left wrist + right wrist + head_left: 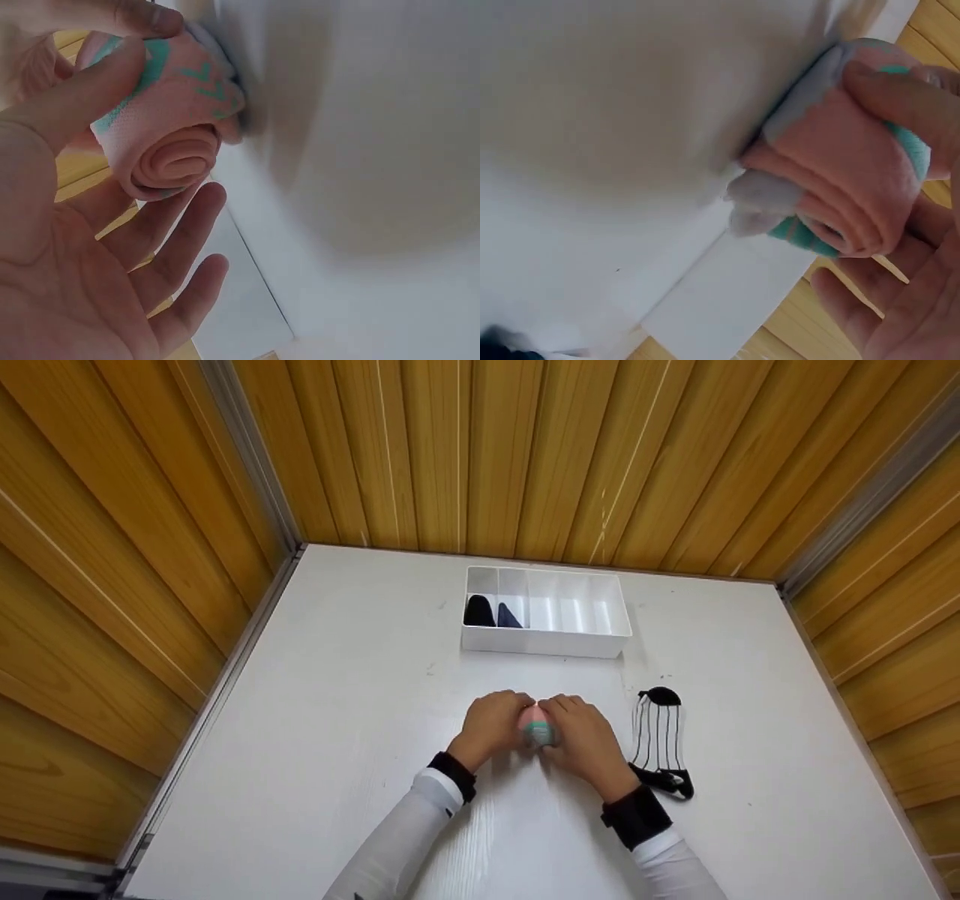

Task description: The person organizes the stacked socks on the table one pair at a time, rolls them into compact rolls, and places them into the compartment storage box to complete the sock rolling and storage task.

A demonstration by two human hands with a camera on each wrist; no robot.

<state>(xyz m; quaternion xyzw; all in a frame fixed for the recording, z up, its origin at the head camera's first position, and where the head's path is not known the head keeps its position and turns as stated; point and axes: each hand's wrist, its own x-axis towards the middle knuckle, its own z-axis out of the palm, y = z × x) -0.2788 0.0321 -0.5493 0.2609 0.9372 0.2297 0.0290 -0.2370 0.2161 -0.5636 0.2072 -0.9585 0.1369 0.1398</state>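
A pink sock (539, 732) with teal and grey parts is rolled into a bundle at the middle of the table. My left hand (490, 723) holds its left side, and my right hand (586, 739) grips the other side. In the left wrist view, the thumb presses on the rolled sock (169, 120) and the spiral of its end shows; the lower fingers of that hand spread away from it. From the right wrist, the folded layers of the sock (840, 150) and its grey part face the tabletop, with the thumb lying over the pink cloth.
Beyond the hands stands a white divided box (546, 642), with a black item (478, 611) and a dark blue item (508, 616) in its left compartments. A black-and-white striped sock (661, 735) lies flat beside my right wrist. Wood-patterned walls (495, 457) enclose the white table (322, 682).
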